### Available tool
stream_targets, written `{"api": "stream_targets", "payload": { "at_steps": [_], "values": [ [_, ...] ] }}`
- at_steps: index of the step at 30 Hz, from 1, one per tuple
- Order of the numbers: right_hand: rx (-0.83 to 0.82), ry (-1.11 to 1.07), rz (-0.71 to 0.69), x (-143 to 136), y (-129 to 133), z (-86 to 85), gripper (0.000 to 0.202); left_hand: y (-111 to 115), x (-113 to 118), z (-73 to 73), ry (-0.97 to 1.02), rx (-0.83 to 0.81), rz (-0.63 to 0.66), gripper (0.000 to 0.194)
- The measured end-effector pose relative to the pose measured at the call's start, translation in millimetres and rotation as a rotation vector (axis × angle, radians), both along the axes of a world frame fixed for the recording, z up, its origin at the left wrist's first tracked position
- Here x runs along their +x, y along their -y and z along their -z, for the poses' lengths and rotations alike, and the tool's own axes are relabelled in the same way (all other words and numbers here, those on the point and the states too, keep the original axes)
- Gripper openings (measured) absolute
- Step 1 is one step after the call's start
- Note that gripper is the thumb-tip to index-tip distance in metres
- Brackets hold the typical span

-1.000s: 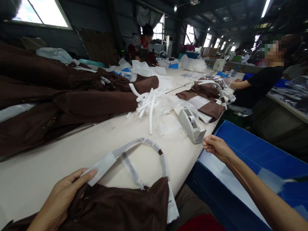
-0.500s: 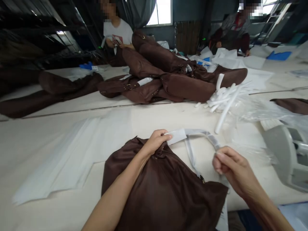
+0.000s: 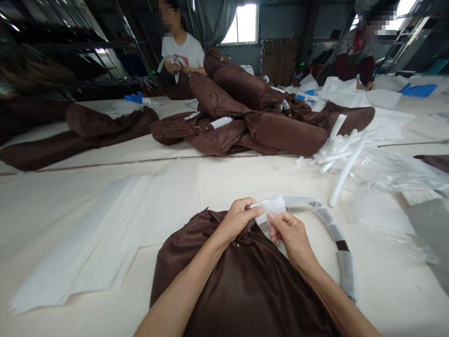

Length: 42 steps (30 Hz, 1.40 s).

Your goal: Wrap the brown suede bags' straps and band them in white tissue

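A dark brown bag (image 3: 242, 285) lies in front of me, its strap (image 3: 326, 217) arching to the right in pale wrapping, with a bare brown patch showing. Around the strap's left end is a white sheet piece (image 3: 271, 207). My left hand (image 3: 242, 217) pinches the left edge of that piece, just above the gathered bag top. Close beside it, my right hand (image 3: 289, 234) has its thumb and fingers closed on the lower right edge of the same piece.
Thin white sheets (image 3: 105, 234) are fanned out at the left. Brown bags (image 3: 242, 112) are piled across the table (image 3: 224, 180), beside white tubes (image 3: 345, 159) and clear plastic (image 3: 393, 171). A grey object (image 3: 431, 229) stands at right. Two people are behind the pile.
My right hand has moved left from the strap to the white piece beside my left hand. The strap now curves out wider to the right. The view has shifted slightly.
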State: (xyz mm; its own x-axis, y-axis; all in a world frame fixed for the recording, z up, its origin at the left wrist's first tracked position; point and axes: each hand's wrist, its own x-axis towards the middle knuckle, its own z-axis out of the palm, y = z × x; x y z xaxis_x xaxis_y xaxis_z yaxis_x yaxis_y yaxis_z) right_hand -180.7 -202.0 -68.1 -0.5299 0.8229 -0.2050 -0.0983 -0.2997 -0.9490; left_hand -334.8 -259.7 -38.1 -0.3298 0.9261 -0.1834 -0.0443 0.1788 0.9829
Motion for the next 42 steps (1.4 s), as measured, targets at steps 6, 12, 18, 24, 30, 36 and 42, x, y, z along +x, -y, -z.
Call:
{"api": "stream_targets", "payload": {
  "at_steps": [6, 12, 18, 24, 30, 36, 42],
  "values": [
    [-0.028, -0.026, 0.015, -4.8, -2.9, 2.8, 0.047, 0.8, 2.3, -3.3, 0.024, 0.006, 0.013, 0.046],
    [0.019, -0.060, -0.118, 3.6, -7.5, -1.4, 0.039, 2.1, 3.7, -4.4, 0.054, 0.038, -0.019, 0.046],
    [0.009, -0.130, -0.214, -2.9, -13.8, -2.9, 0.034, 3.8, -0.9, 2.2, 0.245, 0.009, -0.008, 0.043],
    [-0.014, -0.155, -0.225, -20.8, -25.2, 0.4, 0.032, 3.2, -1.6, 0.2, 0.270, 0.017, 0.046, 0.037],
    [-0.022, -0.123, -0.216, -23.0, -32.1, 9.8, 0.030, 2.3, -4.3, -1.3, 0.319, 0.001, 0.102, 0.036],
    [-0.023, -0.086, -0.188, -22.6, -37.6, 16.6, 0.030, -1.0, -7.6, 4.7, 0.392, -0.054, 0.110, 0.042],
    [-0.014, -0.045, -0.189, -25.1, -36.0, 19.2, 0.024, -1.6, -9.1, 4.4, 0.375, -0.062, 0.149, 0.050]
  ]
}}
